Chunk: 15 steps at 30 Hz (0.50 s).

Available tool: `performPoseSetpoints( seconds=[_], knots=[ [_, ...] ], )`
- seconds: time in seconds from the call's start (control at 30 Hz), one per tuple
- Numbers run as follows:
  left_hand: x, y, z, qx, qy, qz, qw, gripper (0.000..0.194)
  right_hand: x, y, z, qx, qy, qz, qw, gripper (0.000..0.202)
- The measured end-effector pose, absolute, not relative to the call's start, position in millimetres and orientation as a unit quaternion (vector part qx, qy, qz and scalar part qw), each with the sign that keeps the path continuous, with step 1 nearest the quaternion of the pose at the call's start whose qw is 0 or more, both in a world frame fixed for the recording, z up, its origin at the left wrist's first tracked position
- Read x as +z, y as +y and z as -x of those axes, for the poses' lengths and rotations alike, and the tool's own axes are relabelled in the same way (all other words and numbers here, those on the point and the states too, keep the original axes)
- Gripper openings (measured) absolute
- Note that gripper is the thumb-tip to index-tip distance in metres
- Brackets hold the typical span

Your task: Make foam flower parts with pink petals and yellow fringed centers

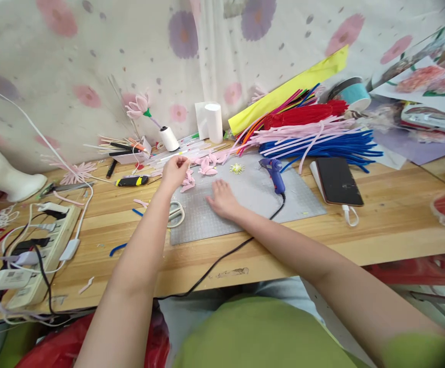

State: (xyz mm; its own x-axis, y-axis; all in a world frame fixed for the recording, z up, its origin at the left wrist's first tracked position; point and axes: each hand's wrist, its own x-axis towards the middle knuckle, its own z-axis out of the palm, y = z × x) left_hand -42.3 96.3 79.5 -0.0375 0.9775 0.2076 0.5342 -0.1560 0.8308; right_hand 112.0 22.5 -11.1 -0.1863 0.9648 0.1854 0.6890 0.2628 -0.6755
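Note:
My left hand is over the left end of the grey cutting mat, thumb and fingers pinched together; what they hold, if anything, is too small to make out. Right beside it lie pink pipe-cleaner petals. My right hand rests palm down on the mat with its fingers stretched out, holding nothing. A small yellow-and-white spiky flower centre lies beyond its fingertips. White-handled scissors lie by my left forearm, partly hidden by it. A blue glue gun lies on the mat's right side.
Pink, red and blue pipe cleaners are heaped at the back right, behind a phone. The glue gun's black cord crosses the front edge. A power strip crowded with plugs and a utility knife lie left.

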Motion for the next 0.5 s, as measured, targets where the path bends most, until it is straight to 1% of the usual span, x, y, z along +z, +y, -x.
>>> performPoseSetpoints(
  seconds=[0.07,0.1,0.17,0.23,0.3,0.4,0.5],
  knots=[
    [88.5,92.7,49.4,0.473,0.58,-0.579,0.324,0.008,-7.7,24.8,-89.6,0.313,-0.784,0.452,0.288,0.054],
    [91.5,90.3,52.1,0.496,0.573,-0.557,0.339,0.008,-5.0,26.7,-84.4,0.346,-0.784,0.419,0.3,0.052],
    [93.3,84.4,55.6,0.528,0.559,-0.534,0.351,0.007,0.7,32.5,-86.2,0.371,-0.749,0.434,0.335,0.05],
    [89.7,77.7,56.7,0.539,0.549,-0.53,0.357,0.008,4.9,39.5,-98.4,0.354,-0.717,0.489,0.349,0.047],
    [82.2,71.2,54.9,0.533,0.546,-0.528,0.374,0.012,6.9,44.2,-111.8,0.329,-0.712,0.52,0.338,0.043],
    [69.7,63.7,47.2,0.503,0.548,-0.525,0.414,0.015,7.3,44.4,-124.5,0.296,-0.717,0.538,0.33,0.031],
    [61.1,61.5,35.8,0.47,0.55,-0.519,0.456,0.013,8.4,41.2,-133.0,0.284,-0.706,0.554,0.336,0.022]
  ],
)
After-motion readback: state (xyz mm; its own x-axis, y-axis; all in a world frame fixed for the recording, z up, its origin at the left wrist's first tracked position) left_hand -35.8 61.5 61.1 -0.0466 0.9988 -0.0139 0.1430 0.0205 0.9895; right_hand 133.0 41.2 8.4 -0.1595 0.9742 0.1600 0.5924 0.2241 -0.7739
